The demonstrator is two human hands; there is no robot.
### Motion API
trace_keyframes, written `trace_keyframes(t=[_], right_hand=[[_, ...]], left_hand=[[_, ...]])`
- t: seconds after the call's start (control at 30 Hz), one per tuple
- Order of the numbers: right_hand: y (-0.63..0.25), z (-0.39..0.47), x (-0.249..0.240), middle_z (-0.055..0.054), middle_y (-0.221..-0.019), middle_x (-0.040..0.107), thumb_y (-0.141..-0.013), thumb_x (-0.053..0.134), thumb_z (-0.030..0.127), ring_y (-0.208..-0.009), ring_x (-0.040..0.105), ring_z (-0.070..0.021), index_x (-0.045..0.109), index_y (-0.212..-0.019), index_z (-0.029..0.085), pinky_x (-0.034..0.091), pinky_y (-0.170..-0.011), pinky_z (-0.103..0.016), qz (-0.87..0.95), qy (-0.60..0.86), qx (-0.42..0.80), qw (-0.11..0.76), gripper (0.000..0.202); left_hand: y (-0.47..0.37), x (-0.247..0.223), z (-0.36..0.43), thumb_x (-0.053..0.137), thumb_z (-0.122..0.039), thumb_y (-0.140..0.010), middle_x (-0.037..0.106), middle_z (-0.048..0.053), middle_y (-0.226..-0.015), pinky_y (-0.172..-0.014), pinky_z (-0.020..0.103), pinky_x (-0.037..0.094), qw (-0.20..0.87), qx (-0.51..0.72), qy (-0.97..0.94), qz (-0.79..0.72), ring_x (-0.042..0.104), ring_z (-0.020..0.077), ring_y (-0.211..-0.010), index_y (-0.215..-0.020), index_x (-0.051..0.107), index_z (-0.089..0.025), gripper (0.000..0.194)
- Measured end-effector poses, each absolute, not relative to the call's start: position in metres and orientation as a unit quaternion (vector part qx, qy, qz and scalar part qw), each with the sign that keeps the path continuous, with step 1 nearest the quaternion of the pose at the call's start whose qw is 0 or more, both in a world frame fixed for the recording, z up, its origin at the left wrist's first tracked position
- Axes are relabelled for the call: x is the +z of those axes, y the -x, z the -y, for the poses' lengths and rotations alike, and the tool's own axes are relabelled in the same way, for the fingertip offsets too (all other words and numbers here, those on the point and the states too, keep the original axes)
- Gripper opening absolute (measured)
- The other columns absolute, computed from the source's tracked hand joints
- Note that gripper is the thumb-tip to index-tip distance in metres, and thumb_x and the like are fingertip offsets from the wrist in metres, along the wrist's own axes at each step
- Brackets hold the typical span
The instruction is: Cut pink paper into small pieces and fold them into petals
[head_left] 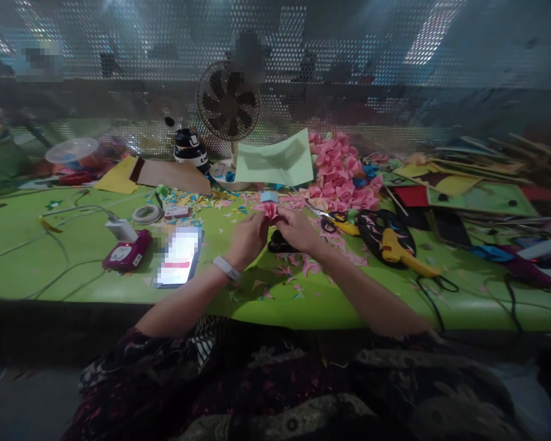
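Observation:
Between my two hands, a small pink paper flower (270,211) is pinched just above the table. My left hand (250,237), with a white band at the wrist, closes on its left side. From the right, the fingers of my right hand (297,229) grip the same flower. A black object (279,242), perhaps a stapler, lies under my hands and is partly hidden. Just beyond the flower sits a small light-blue paper piece (269,196). Scissors (333,218) rest right of my right hand, and pink paper scraps (298,264) are scattered around.
A heap of pink paper flowers (342,171) stands behind, beside a pale green sheet (275,160). On the right lies a yellow glue gun (401,254) with a cord. Leftward are a lit phone (180,257), a purple power strip (127,252) and tape (147,214). A fan (228,101) stands behind.

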State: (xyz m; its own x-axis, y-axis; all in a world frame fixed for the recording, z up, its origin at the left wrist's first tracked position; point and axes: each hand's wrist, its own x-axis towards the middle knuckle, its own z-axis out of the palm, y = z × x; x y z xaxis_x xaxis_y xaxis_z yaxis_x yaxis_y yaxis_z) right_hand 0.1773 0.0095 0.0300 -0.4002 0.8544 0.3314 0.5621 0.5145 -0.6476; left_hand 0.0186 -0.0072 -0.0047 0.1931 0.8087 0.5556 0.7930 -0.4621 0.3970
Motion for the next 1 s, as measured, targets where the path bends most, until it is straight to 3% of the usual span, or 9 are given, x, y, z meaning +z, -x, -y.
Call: trace_keyframes(t=[0.1, 0.2, 0.33, 0.47, 0.57, 0.67, 0.83, 1.0], right_hand=[[-0.172, -0.004, 0.026, -0.005, -0.077, 0.064, -0.080, 0.043, 0.015, -0.071, 0.056, -0.0201, 0.055, -0.082, 0.021, 0.044, -0.070, -0.032, 0.811, 0.436, 0.237, 0.311, 0.014], [-0.164, 0.005, 0.020, -0.009, -0.090, 0.069, -0.078, 0.042, 0.012, -0.078, 0.059, -0.0222, 0.060, -0.102, 0.018, 0.048, -0.077, -0.035, 0.806, 0.427, 0.270, 0.310, 0.031], [-0.160, 0.012, 0.023, -0.010, -0.102, 0.070, -0.078, 0.042, 0.012, -0.088, 0.061, -0.0244, 0.057, -0.126, 0.016, 0.049, -0.086, -0.040, 0.791, 0.425, 0.296, 0.325, 0.050], [-0.167, 0.006, 0.037, -0.008, -0.100, 0.071, -0.082, 0.042, 0.018, -0.093, 0.063, -0.0237, 0.064, -0.115, 0.016, 0.049, -0.089, -0.040, 0.792, 0.408, 0.327, 0.315, 0.040], [-0.175, -0.001, 0.043, -0.005, -0.093, 0.072, -0.085, 0.045, 0.025, -0.096, 0.064, -0.0230, 0.070, -0.099, 0.017, 0.049, -0.093, -0.038, 0.770, 0.427, 0.319, 0.351, 0.030], [-0.177, -0.006, 0.040, -0.005, -0.095, 0.075, -0.085, 0.052, 0.028, -0.094, 0.068, -0.0224, 0.072, -0.098, 0.017, 0.052, -0.090, -0.038, 0.736, 0.440, 0.324, 0.400, 0.027], [-0.175, -0.012, 0.028, -0.008, -0.099, 0.076, -0.080, 0.060, 0.026, -0.090, 0.071, -0.0230, 0.074, -0.102, 0.018, 0.055, -0.090, -0.040, 0.731, 0.428, 0.266, 0.460, 0.027], [-0.182, -0.025, 0.025, -0.006, -0.088, 0.075, -0.078, 0.059, 0.023, -0.078, 0.070, -0.0206, 0.073, -0.094, 0.017, 0.057, -0.081, -0.039, 0.708, 0.391, 0.349, 0.474, 0.023]], left_hand=[[-0.021, -0.005, 0.012, 0.038, -0.013, -0.096, 0.073, 0.012, -0.087, -0.087, 0.039, 0.053, -0.025, 0.317, -0.794, -0.519, 0.069, 0.0227, -0.075, -0.115, 0.061, -0.011, 0.030], [-0.025, -0.005, 0.016, 0.040, -0.005, -0.089, 0.074, 0.014, -0.101, -0.113, 0.045, 0.041, -0.076, 0.301, -0.812, -0.494, 0.073, 0.0226, -0.093, -0.130, 0.054, -0.007, 0.043], [-0.027, -0.001, 0.018, 0.034, -0.004, -0.091, 0.071, 0.021, -0.117, -0.120, 0.049, 0.033, -0.106, 0.312, -0.806, -0.492, 0.070, 0.0246, -0.110, -0.138, 0.048, 0.000, 0.049], [-0.022, 0.004, 0.007, 0.035, -0.006, -0.093, 0.075, 0.014, -0.101, -0.114, 0.045, 0.040, -0.050, 0.349, -0.793, -0.497, 0.072, 0.0216, -0.093, -0.127, 0.058, -0.008, 0.041], [-0.013, 0.007, -0.004, 0.038, -0.017, -0.099, 0.074, 0.008, -0.087, -0.086, 0.035, 0.052, 0.034, 0.396, -0.764, -0.509, 0.068, 0.0195, -0.076, -0.106, 0.067, -0.017, 0.029], [-0.005, 0.008, -0.009, 0.045, -0.025, -0.098, 0.072, 0.007, -0.081, -0.068, 0.029, 0.047, 0.079, 0.444, -0.737, -0.503, 0.063, 0.0181, -0.067, -0.092, 0.069, -0.018, 0.026], [-0.003, 0.005, -0.012, 0.058, -0.030, -0.091, 0.069, 0.004, -0.071, -0.066, 0.028, 0.044, 0.154, 0.502, -0.722, -0.451, 0.057, 0.0152, -0.062, -0.079, 0.070, -0.019, 0.020], [-0.005, 0.003, -0.021, 0.071, -0.040, -0.081, 0.072, 0.004, -0.073, -0.074, 0.031, 0.053, 0.427, 0.556, -0.622, -0.349, 0.066, 0.0155, -0.069, -0.079, 0.071, -0.017, 0.023]])
